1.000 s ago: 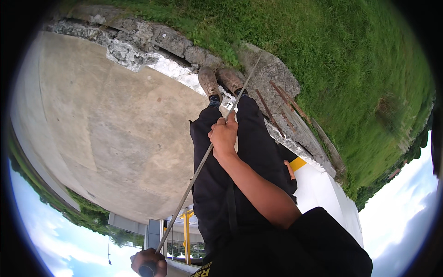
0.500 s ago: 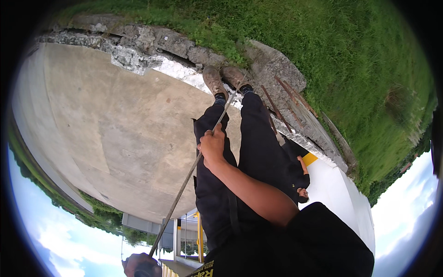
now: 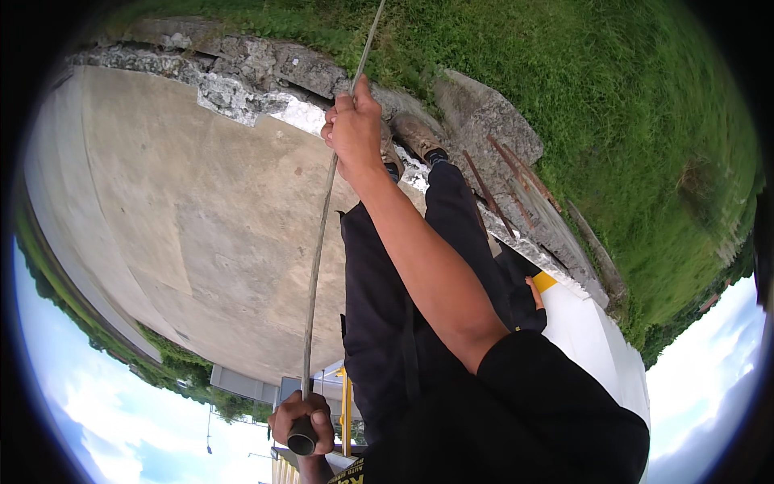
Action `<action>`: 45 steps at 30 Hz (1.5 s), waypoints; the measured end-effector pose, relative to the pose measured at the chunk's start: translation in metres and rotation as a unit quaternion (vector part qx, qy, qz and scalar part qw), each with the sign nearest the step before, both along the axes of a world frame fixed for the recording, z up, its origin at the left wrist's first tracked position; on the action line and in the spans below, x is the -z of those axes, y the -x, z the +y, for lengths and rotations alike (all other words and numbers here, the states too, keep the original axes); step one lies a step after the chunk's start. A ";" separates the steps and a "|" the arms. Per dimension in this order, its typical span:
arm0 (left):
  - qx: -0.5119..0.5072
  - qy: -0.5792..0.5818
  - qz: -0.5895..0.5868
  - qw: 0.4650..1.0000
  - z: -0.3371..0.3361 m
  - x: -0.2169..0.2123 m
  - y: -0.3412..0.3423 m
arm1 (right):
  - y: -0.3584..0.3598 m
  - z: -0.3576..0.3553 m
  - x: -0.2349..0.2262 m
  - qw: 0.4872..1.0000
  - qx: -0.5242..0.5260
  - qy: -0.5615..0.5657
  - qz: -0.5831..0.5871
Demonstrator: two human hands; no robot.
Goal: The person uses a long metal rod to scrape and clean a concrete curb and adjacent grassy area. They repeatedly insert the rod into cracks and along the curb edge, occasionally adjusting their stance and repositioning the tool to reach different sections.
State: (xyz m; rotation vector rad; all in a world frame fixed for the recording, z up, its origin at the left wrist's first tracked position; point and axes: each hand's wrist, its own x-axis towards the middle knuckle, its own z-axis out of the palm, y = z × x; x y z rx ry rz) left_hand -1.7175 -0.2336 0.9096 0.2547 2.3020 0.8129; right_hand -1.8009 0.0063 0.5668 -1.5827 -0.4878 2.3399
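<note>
A long, thin greyish pole [image 3: 320, 242] runs from near my body at the bottom up past my shoes toward the grass. My left hand [image 3: 320, 413] is wrapped round its near end, where a dark, round, hollow tube end faces up. Farther along, my right hand [image 3: 355, 133] grips the shaft, its arm stretched out over my legs. The pole's far end goes out of the picture at the top. Beneath my right hand are my brown shoes [image 3: 415, 135], one partly hidden by it, at the broken edge of the concrete.
A pale concrete slab [image 3: 201, 218] spreads to the left. Its crumbled rim [image 3: 242, 89] borders tall green grass [image 3: 613, 121]. Rusty bars [image 3: 488, 194] stick out by a broken concrete chunk [image 3: 492, 117] at right. Another person's arm [image 3: 535, 292] shows beside a white surface [image 3: 597, 347].
Both hands still hold the pole. My right hand has moved up and outward, my left hand right and up. The pole stands steeper, its far end now over the grass.
</note>
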 end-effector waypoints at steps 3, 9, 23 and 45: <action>-0.009 0.027 -0.002 1.000 -0.013 -0.006 -0.005 | -0.007 0.016 -0.018 0.994 -0.071 -0.073 -0.041; -0.141 0.013 -0.081 0.987 -0.016 -0.030 0.001 | -0.085 -0.049 0.032 0.945 -0.218 -0.087 -0.229; -0.468 -0.141 -0.482 0.727 0.148 0.111 -0.047 | -0.234 -0.038 0.212 0.897 -0.271 0.038 -0.347; 0.041 -0.091 -0.213 0.972 0.084 0.185 -0.030 | -0.148 0.029 0.174 0.987 0.072 0.104 -0.102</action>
